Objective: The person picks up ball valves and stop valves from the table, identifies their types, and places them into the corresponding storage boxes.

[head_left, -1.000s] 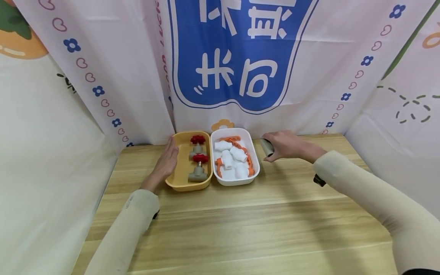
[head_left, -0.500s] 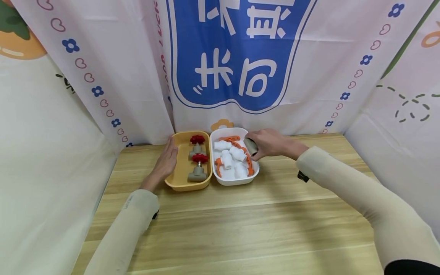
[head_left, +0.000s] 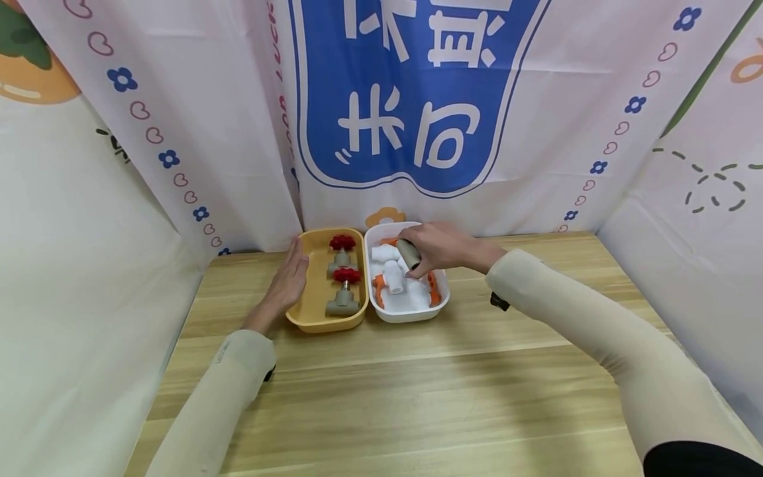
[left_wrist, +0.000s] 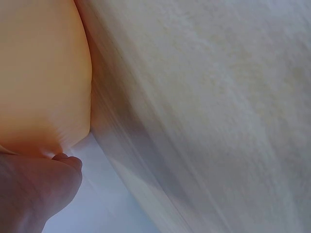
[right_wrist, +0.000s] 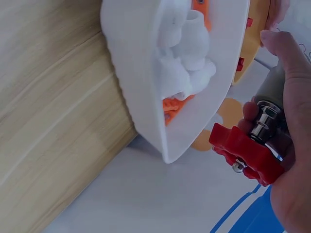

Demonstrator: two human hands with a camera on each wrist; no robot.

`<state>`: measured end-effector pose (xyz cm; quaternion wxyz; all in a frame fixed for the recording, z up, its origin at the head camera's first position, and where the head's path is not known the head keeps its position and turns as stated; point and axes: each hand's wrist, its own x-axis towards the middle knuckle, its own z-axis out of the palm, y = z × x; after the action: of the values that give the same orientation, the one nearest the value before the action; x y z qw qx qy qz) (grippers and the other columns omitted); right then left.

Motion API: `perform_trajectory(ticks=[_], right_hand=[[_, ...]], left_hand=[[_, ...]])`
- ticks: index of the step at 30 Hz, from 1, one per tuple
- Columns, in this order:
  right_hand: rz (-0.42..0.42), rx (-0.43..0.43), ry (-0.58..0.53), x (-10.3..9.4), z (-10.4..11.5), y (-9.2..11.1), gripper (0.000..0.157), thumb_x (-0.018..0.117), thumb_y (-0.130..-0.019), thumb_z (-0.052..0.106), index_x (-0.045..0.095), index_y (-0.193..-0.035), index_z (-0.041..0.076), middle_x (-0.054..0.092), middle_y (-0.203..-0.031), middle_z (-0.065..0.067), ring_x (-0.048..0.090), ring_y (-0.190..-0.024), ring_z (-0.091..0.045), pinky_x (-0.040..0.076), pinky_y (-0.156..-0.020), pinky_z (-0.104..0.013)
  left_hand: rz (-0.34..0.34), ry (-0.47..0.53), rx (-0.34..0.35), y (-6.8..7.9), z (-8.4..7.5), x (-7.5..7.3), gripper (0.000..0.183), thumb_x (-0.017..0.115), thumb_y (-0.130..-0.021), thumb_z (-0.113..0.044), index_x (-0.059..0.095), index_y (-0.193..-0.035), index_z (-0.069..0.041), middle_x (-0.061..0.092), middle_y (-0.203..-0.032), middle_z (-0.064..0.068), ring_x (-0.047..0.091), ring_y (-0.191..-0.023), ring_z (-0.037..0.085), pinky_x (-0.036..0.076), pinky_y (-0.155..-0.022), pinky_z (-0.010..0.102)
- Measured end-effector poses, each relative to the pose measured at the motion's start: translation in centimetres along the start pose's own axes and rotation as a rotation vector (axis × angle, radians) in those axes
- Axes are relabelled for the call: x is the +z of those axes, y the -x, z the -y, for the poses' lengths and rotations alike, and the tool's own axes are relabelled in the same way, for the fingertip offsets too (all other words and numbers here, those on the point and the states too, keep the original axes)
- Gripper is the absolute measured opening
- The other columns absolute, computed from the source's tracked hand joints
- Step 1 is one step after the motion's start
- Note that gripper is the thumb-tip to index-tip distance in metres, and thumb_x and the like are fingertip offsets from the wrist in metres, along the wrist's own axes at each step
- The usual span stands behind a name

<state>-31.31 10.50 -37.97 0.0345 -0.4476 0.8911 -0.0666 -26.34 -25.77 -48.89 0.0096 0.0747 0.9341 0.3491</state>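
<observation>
My right hand (head_left: 440, 246) grips a grey stop valve (head_left: 408, 254) above the white tray (head_left: 406, 317). In the right wrist view its red handwheel (right_wrist: 248, 154) and chrome stem show beside my curled fingers. My left hand (head_left: 289, 281) lies with straight fingers along the left side of the yellow tray (head_left: 311, 293); the left wrist view shows the hand (left_wrist: 36, 191) against the tray's outer wall. Two grey valves with red handwheels, a rear valve (head_left: 342, 262) and a front valve (head_left: 343, 303), lie in the yellow tray's right half.
Several white ball valves (head_left: 393, 277) with orange handles (head_left: 379, 289) fill the white tray, partly hidden by my right hand. Both trays stand side by side at the back of the wooden table (head_left: 381, 391), against a printed curtain (head_left: 238, 132).
My right hand has carried the grey valve leftward from the table beside the white tray to over that tray. My left hand has stayed at the yellow tray.
</observation>
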Motion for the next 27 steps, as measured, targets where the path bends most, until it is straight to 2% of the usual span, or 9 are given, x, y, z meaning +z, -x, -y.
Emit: perform_trajectory(ticks=[9, 16, 23, 27], right_hand=[[0.03, -0.064, 0.008, -0.3, 1.8, -2.2, 0.079, 0.086, -0.083, 0.057, 0.062, -0.14, 0.008, 0.072, -0.112, -0.001, 0.063, -0.086, -0.017, 0.054, -0.071, -0.03], [0.03, -0.092, 0.073, 0.0, 3.4, -3.9, 0.069, 0.084, -0.083, 0.052, 0.065, -0.131, 0.008, 0.068, -0.102, 0.0, 0.061, -0.08, -0.017, 0.052, -0.067, -0.031], [0.036, -0.107, 0.069, 0.5, 4.6, -5.5, 0.076, 0.087, -0.081, 0.055, 0.065, -0.133, 0.006, 0.07, -0.108, -0.002, 0.062, -0.085, -0.017, 0.054, -0.074, -0.034], [0.07, -0.102, 0.062, 0.7, 5.3, -6.4, 0.072, 0.086, -0.082, 0.055, 0.065, -0.132, 0.007, 0.07, -0.103, -0.001, 0.061, -0.083, -0.016, 0.051, -0.071, -0.031]], left_hand=[[-0.002, 0.002, -0.002, -0.1, -0.1, 0.0, 0.067, 0.009, -0.116, -0.041, -0.006, -0.168, -0.001, -0.011, -0.177, 0.014, -0.006, -0.164, 0.035, 0.004, -0.132, 0.054], [-0.005, 0.002, -0.003, 0.0, -0.2, -0.1, 0.065, 0.011, -0.116, -0.037, -0.005, -0.167, 0.0, -0.01, -0.177, 0.015, -0.007, -0.164, 0.033, 0.003, -0.132, 0.052], [-0.001, -0.002, 0.001, 0.1, -0.2, 0.0, 0.066, 0.009, -0.116, -0.039, -0.006, -0.167, 0.0, -0.011, -0.177, 0.015, -0.007, -0.164, 0.034, 0.003, -0.132, 0.053], [0.0, -0.006, 0.001, 0.0, -0.1, 0.0, 0.067, 0.007, -0.115, -0.042, -0.007, -0.167, -0.001, -0.012, -0.177, 0.014, -0.007, -0.164, 0.034, 0.002, -0.132, 0.053]])
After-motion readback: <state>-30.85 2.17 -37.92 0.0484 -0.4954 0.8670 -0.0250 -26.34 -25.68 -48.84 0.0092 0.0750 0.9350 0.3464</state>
